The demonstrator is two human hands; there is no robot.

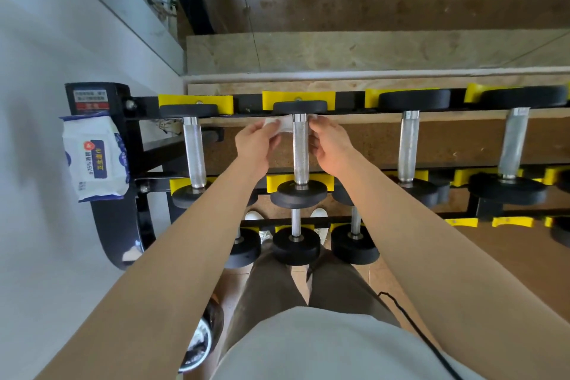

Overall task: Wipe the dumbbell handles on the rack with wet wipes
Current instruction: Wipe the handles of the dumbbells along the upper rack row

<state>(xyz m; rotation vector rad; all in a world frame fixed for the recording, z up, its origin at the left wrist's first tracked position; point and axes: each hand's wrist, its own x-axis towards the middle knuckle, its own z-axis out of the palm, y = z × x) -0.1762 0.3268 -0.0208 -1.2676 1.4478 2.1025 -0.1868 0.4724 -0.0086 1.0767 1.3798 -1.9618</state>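
Observation:
A black rack with yellow cradles carries several dumbbells with knurled steel handles. The second dumbbell from the left lies between my hands. A white wet wipe passes behind the far end of its handle. My left hand pinches the wipe's left end, and my right hand pinches its right end, one hand on each side of the handle.
A pack of wet wipes rests on the rack's left end post. More dumbbells lie to the right and on the lower tier. A white wall stands at the left, a mirror behind the rack.

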